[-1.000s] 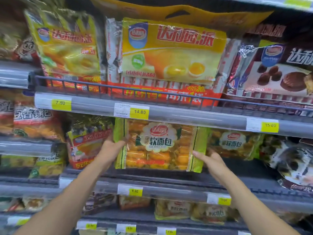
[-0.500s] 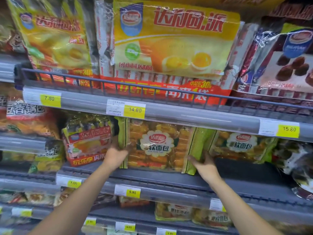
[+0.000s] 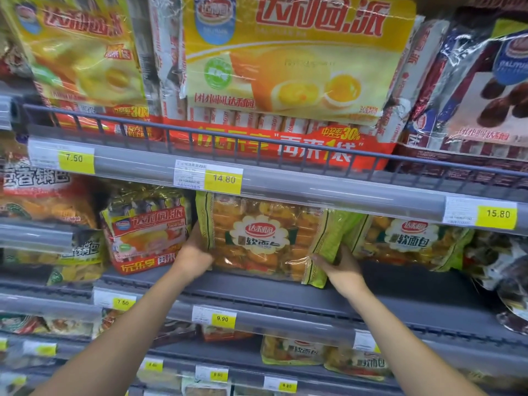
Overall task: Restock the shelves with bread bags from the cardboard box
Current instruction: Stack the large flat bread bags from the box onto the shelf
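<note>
Green bread bag [image 3: 263, 238] in left hand [image 3: 194, 256], right hand [image 3: 340, 267]

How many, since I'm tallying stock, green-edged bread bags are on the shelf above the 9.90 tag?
2. The held bread bag is at centre, between the left hand and right hand; the second bread bag stands right of it. Others may hide behind.

Bare left hand [image 3: 194, 257] and right hand [image 3: 341, 271] — slender bare forearms [image 3: 123, 332].

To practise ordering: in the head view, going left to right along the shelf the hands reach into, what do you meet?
Red cake pack, left hand, held bread bag, right hand, second bread bag.
</note>
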Motion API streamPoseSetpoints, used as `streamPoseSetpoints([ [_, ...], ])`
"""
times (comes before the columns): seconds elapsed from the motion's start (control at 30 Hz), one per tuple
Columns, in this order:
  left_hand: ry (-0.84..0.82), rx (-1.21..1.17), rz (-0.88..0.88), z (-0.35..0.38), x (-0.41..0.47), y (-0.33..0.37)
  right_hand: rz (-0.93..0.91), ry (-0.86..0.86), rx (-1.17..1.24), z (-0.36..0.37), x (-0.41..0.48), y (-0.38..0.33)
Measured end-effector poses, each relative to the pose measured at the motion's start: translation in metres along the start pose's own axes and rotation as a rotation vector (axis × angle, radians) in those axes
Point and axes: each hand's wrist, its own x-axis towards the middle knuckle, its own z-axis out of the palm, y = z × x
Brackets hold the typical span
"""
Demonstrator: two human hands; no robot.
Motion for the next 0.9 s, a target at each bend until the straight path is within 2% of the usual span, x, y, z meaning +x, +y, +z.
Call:
streamPoseSetpoints([
  [0.07, -0.009, -0.017, 0.024, -0.005, -0.001, 0.002, 0.01, -0.022, -0.001, -0.001, 0.0, 0.0],
  [0.2, -0.009, -0.064, -0.038, -0.011, -0.009, 0.007, 0.022, -0.032, 0.025, 0.0, -0.004, -0.005],
  [0.37, -0.013, 0.018, -0.033, -0.016, -0.02, 0.006, 0.035, -0.017, 0.041, -0.002, -0.015, -0.003],
  [0.5, -0.014, 0.077, -0.028, -0.02, -0.034, 0.008, 0.014, 0.047, 0.032, -0.005, -0.039, -0.014],
  [0.63, 0.014, 0.111, -0.04, -0.024, -0.056, 0.012, -0.027, 0.116, -0.085, -0.007, -0.069, -0.015],
  [0.77, 0.003, 0.234, 0.099, -0.03, -0.085, 0.002, -0.106, 0.207, -0.244, -0.004, -0.111, -0.003],
  [0.9, 0.017, 0.448, 0.393, -0.02, -0.117, -0.016, -0.193, 0.277, -0.353, -0.002, -0.163, 0.016],
])
